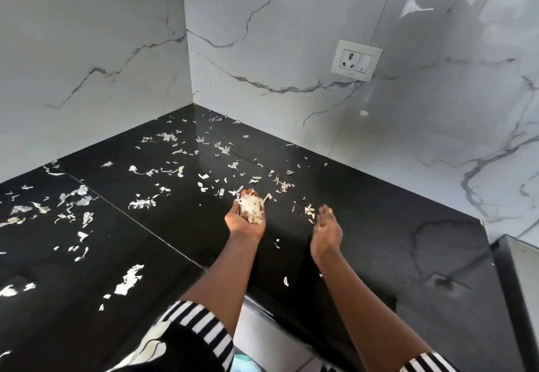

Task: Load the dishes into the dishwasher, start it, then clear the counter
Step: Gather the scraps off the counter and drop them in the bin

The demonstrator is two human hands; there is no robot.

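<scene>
Gleaming black polished stone counter [379, 243]: slick, so scraps swept too fast could skid over the front edge onto the floor.
Pale papery peel scraps [143, 203]: strewn across the counter into the corner; light, a quick hand's draught could scatter them.
Left hand [246, 224]: cupped palm-up, fingers curled round 1 heaped clump of peels [252, 208]; any tilt could spill it.
Right hand [326, 228]: fingers loose, grasping nothing, beside stray scraps.

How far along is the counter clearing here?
Done: the right part of the black counter shows almost no peels. In hand: the left hand cups a clump of peels; the right hand is open beside it. Left: scattered peels across the middle and left.
</scene>
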